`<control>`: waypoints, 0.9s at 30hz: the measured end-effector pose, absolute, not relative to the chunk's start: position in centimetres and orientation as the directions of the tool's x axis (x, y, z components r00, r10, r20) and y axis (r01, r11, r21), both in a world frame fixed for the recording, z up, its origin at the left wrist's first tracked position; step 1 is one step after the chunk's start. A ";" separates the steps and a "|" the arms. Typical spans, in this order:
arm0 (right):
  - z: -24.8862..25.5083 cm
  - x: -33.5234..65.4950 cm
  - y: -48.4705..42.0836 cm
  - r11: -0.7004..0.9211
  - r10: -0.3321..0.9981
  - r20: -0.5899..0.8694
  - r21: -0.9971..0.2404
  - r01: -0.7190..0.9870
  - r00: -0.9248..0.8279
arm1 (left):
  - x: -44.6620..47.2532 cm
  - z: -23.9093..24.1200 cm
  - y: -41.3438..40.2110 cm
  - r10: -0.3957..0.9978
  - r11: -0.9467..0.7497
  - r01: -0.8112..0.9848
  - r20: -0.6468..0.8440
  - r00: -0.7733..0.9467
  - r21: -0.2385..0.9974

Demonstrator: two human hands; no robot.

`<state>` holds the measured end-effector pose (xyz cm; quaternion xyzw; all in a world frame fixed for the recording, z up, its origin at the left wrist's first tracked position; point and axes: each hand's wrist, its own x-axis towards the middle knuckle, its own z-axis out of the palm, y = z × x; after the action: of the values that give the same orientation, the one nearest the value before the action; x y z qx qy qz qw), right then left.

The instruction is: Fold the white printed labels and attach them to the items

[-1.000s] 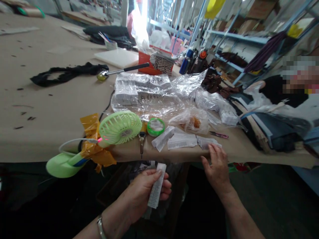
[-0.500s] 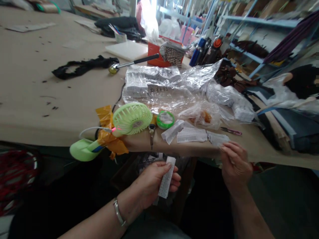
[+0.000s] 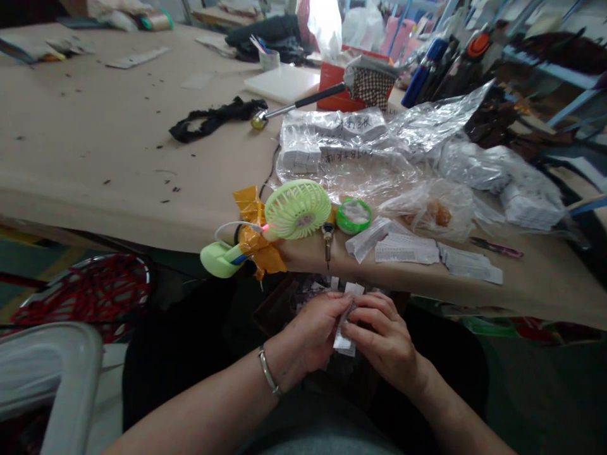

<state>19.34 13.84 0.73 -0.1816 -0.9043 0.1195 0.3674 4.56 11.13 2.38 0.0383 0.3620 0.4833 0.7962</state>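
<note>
In front of my lap, below the table edge, my left hand (image 3: 313,332) pinches a small stack of narrow white printed labels (image 3: 345,341) between thumb and fingers. My right hand (image 3: 386,338) meets it from the other side, its thumb and fingertips closed on the same labels. Some of the stack is hidden by the fingers. On the table edge above lie more printed label strips (image 3: 406,248), with another bundle (image 3: 472,263) to their right. A tool with a pointed metal tip (image 3: 327,245) sticks out over the edge, beside a green round container (image 3: 353,215) of whitish material.
A green fan (image 3: 298,208) is fixed to the edge with orange tape (image 3: 260,249). Behind lie clear plastic bags (image 3: 346,170) of label stacks, a long-handled metal tool (image 3: 298,104) and black cloth (image 3: 215,119). Thread snips (image 3: 497,248) lie at right. A red-woven basket (image 3: 90,291) stands lower left.
My right hand has left the label strips at the table edge and moved left to the labels in my left hand. The view has turned somewhat to the left.
</note>
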 end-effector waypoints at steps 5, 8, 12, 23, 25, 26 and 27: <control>1.2 19.5 13.9 0.909 0.407 0.589 -0.336 0.247 -0.698 | 4.7 2.2 11.1 0.802 0.518 -0.753 -0.537 0.262 0.406; 1.5 19.4 14.0 0.912 0.396 0.577 -0.334 0.237 -0.714 | 4.6 2.3 11.0 0.812 0.494 -0.771 -0.529 0.245 0.402; 1.6 19.3 14.1 0.912 0.391 0.564 -0.341 0.226 -0.727 | 4.6 2.5 10.8 0.814 0.507 -0.756 -0.519 0.262 0.415; 0.5 20.7 14.5 0.389 0.855 0.300 -0.910 0.142 -0.422 | 3.8 2.9 10.3 0.749 0.654 -0.593 -0.516 0.416 0.471; 0.2 20.6 15.2 0.058 0.857 0.017 -0.996 0.063 -0.515 | 3.8 3.0 10.2 0.732 0.680 -0.552 -0.493 0.470 0.482; 0.0 20.4 15.6 -0.092 0.792 -0.097 -0.995 0.039 -0.603 | 3.8 3.0 10.1 0.726 0.688 -0.536 -0.487 0.486 0.489; -0.1 20.2 15.9 -0.210 0.712 -0.169 -0.977 0.023 -0.681 | 3.8 3.1 10.0 0.720 0.694 -0.521 -0.485 0.497 0.496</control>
<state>20.25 15.85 -0.07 -0.3168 -0.5798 0.7103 0.2428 3.84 9.98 3.08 0.1435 0.3456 0.3636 0.8531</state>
